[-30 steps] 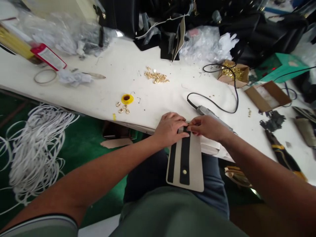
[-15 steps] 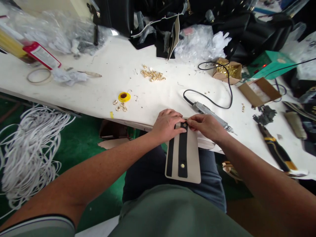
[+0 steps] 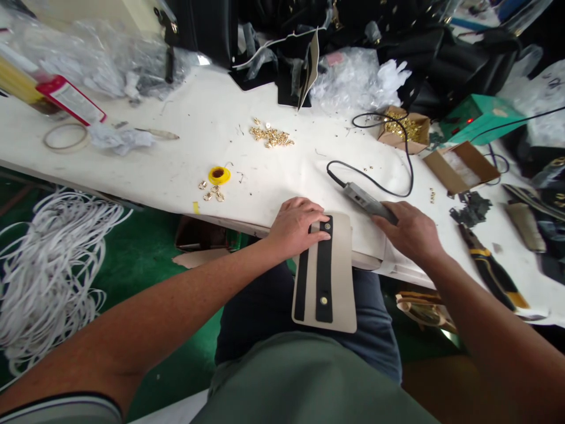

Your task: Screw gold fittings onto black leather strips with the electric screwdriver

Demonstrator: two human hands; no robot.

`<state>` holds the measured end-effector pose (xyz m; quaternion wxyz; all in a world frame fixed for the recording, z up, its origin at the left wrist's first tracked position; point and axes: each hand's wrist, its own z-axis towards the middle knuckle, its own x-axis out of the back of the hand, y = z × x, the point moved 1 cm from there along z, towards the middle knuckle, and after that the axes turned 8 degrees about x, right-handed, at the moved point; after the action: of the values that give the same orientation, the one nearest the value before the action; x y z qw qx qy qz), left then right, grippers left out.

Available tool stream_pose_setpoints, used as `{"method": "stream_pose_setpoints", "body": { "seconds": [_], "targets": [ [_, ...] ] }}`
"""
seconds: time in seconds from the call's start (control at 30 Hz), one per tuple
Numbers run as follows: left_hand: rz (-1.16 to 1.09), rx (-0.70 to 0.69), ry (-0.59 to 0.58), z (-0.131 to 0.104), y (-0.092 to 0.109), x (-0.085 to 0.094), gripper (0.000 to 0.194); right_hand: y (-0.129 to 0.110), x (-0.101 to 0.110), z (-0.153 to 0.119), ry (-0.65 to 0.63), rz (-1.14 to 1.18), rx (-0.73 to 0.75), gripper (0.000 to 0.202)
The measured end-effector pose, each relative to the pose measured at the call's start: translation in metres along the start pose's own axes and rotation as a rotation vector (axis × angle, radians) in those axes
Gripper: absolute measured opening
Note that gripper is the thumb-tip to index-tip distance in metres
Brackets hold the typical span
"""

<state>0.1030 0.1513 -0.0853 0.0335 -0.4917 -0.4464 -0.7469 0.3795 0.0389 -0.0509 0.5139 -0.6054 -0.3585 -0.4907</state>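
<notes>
A beige panel (image 3: 343, 282) with two black strips lies over the table's front edge and my lap. My left hand (image 3: 298, 227) grips its upper left part, with fingers beside a round metal piece at the top of the wider black strip (image 3: 324, 265). Near that strip's lower end sits a pale round stud (image 3: 323, 301). To the right, my right hand (image 3: 410, 229) is closed around the rear of a grey corded electric tool (image 3: 365, 202), which rests on the white table (image 3: 282, 176).
Small gold parts (image 3: 271, 136) lie mid-table, and a yellow ring (image 3: 219, 175) is at the left. Cardboard boxes (image 3: 463, 168), a green device (image 3: 483, 115) and pliers (image 3: 489, 265) stand or lie at the right. The tool's black cord (image 3: 412, 171) loops behind it.
My right hand has left the panel's top edge, moved right and taken hold of the grey tool. My left hand has stayed on the panel.
</notes>
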Motion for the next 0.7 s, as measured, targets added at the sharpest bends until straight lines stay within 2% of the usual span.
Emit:
{"method": "stream_pose_setpoints", "body": {
  "seconds": [0.13, 0.2, 0.27, 0.37, 0.47, 0.57, 0.7],
  "targets": [
    [0.010, -0.006, -0.006, 0.000, 0.000, -0.001, 0.033, -0.023, 0.018, -0.002, 0.061, 0.783, -0.110, 0.042],
    [0.016, -0.004, -0.010, 0.000, 0.000, -0.001, 0.033, -0.046, 0.028, 0.000, 0.108, 1.131, -0.048, 0.033],
    [0.016, -0.007, -0.014, 0.000, -0.001, -0.001, 0.033, -0.071, 0.033, 0.005, 0.134, 1.310, 0.015, 0.028],
    [0.009, -0.011, -0.012, 0.000, -0.001, -0.001, 0.034, -0.105, 0.030, 0.017, 0.179, 1.349, 0.020, 0.032],
    [0.004, -0.006, -0.014, 0.000, 0.000, 0.000, 0.035, -0.127, 0.019, 0.028, 0.340, 1.284, 0.047, 0.043],
    [-0.001, -0.003, -0.021, 0.000, 0.000, 0.001, 0.035, -0.138, 0.008, 0.031, 0.479, 1.244, 0.095, 0.049],
    [-0.010, -0.003, -0.022, 0.000, 0.001, 0.001, 0.036, -0.144, -0.002, 0.029, 0.513, 1.192, 0.137, 0.048]
  ]
}}
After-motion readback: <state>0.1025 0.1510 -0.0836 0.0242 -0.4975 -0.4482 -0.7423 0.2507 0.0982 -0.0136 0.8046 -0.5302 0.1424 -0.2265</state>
